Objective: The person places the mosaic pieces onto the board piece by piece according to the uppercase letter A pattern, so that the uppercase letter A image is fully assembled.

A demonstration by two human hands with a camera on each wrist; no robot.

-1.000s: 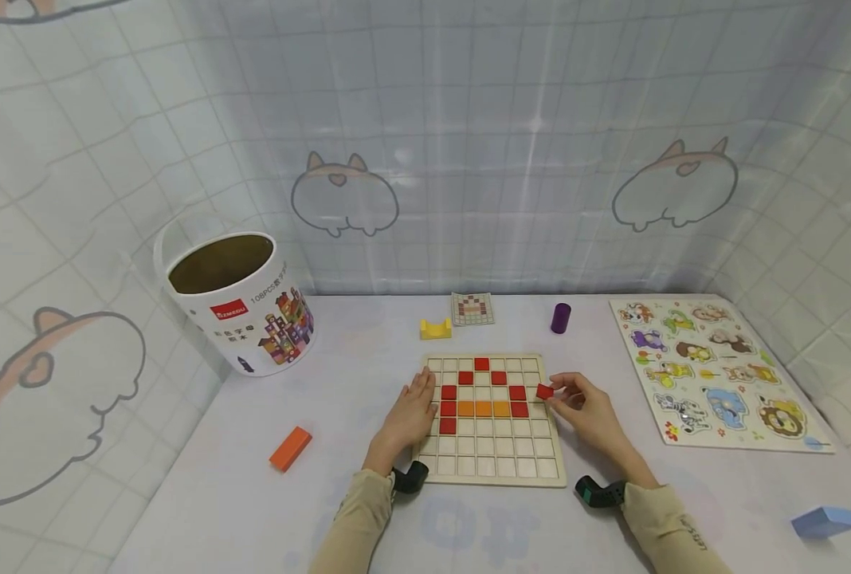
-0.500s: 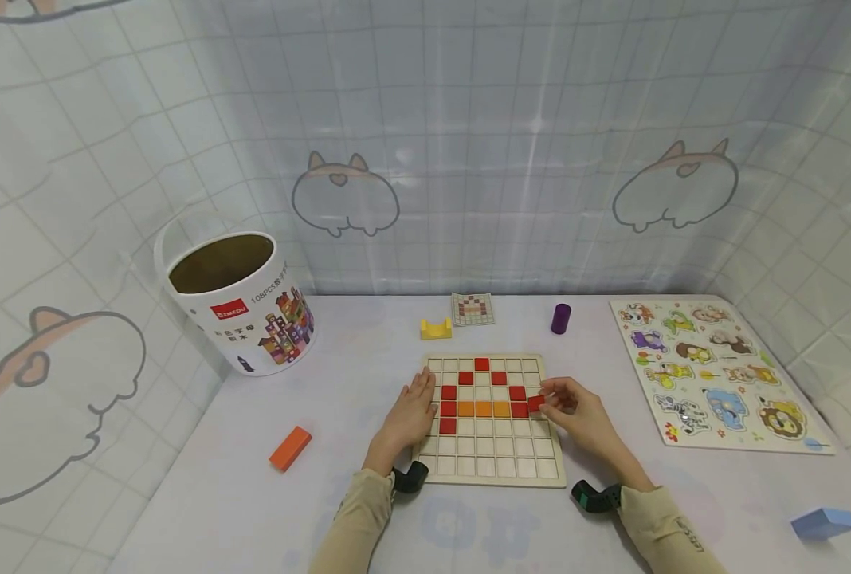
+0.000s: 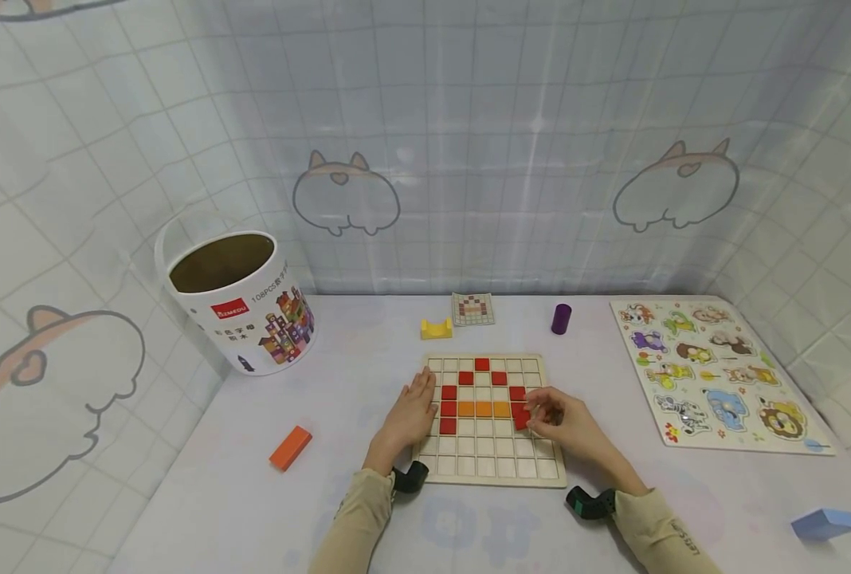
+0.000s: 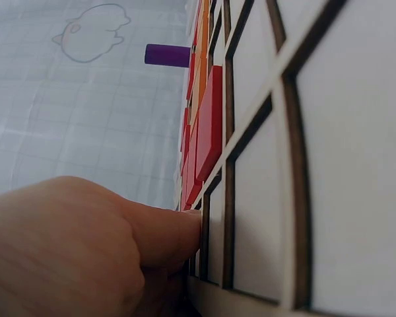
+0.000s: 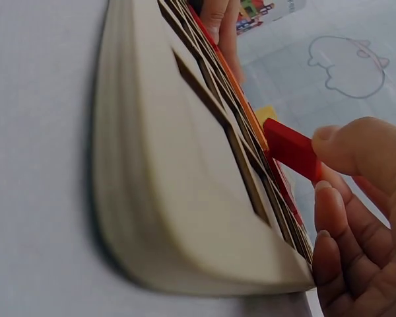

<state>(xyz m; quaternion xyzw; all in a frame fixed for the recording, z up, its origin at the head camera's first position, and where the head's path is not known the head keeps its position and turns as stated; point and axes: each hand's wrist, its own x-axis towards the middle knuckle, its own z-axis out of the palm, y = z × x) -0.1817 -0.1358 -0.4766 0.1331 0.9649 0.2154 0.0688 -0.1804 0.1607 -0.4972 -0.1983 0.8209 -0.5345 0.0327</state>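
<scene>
A wooden grid board (image 3: 493, 466) lies flat on the table, with several red square tiles (image 3: 449, 408) and a row of orange tiles (image 3: 484, 409) set in its cells. My left hand (image 3: 411, 410) rests along the board's left edge, its thumb on the rim in the left wrist view. Between the thumb and fingertips of my right hand (image 3: 569, 416) I pinch a red tile (image 5: 292, 149), tilted close over the board's right part. In the right wrist view, a bit more red shows behind the fingers of that hand.
Behind the board are a yellow block (image 3: 436, 329), a small pattern card (image 3: 472, 309) and a purple cylinder (image 3: 561, 319). A white bucket (image 3: 253, 319) stands back left, an orange block (image 3: 291, 449) left. An animal puzzle (image 3: 719, 375) and a blue block (image 3: 825, 524) lie right.
My right hand has moved left and slightly toward me with the red tile, from the board's right edge to the column of red tiles. The left hand has stayed in place.
</scene>
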